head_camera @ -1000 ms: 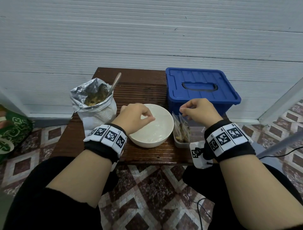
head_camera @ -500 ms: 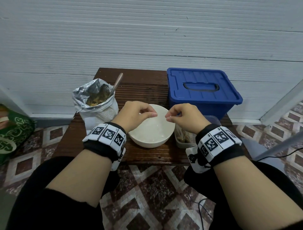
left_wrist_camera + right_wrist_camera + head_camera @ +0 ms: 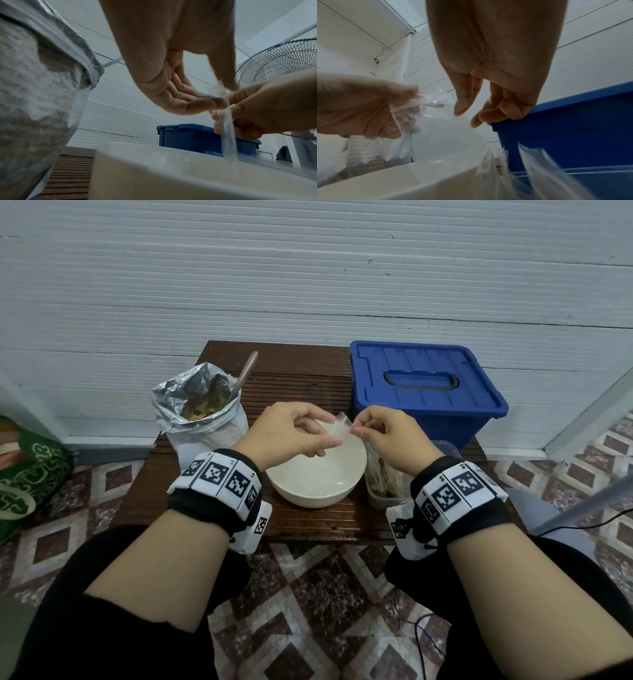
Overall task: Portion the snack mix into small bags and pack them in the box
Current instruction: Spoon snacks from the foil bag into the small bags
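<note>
Between the left hand (image 3: pixel 291 429) and right hand (image 3: pixel 387 433), both pinch the small bag (image 3: pixel 337 428); pull its mouth apart gently, over the bowl (image 3: pixel 317 494).

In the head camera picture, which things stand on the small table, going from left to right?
Foil snack bag with a spoon in it → white bowl → clear tub holding filled small bags → blue box, lid closed.

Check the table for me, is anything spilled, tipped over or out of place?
Nothing stands out. The foil snack bag stands upright with its spoon inside, the white bowl sits level, and the blue box is lidded.
</note>
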### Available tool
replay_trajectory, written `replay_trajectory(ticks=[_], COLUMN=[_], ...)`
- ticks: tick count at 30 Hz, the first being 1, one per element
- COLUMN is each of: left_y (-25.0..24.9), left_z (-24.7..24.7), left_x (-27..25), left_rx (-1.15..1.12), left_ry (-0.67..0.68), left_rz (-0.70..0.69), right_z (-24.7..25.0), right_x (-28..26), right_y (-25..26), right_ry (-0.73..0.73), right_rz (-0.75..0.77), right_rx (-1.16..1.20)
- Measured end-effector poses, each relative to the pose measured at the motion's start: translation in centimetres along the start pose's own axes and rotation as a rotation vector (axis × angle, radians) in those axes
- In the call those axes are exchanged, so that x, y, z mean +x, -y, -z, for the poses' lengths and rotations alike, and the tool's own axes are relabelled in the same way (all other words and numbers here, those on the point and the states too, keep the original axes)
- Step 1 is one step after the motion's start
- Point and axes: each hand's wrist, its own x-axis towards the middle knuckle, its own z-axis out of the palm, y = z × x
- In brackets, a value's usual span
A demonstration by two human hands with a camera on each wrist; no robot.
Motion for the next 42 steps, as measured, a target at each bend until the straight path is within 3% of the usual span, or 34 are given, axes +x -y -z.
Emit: replay_trajectory(ticks=[4,9,28,42], left_y=[0.3,0.4,0.0,0.0], left_z=[-0.2,-0.4,-0.7,-1.0], left_x=[0.2,0.0,0.0,-0.3], left_rx=[0.094,0.145,-0.004,-0.008], left_ry=[-0.060,-0.024,-0.057,-0.121], left_rz=[-0.011,-0.044,0.008,-0.026], right_z=[-0.3,-0.4,-0.3,-0.8], right_x=[0.1,0.1,0.0,-0.2], right_y=[0.0,0.5,0.9,1.4], right_ry=[-0.054,-0.040,-0.003,-0.041], right_rz=[-0.032,0.004,-0.190,-0.223], right_rx=[0.084,0.230,0.525,0.605])
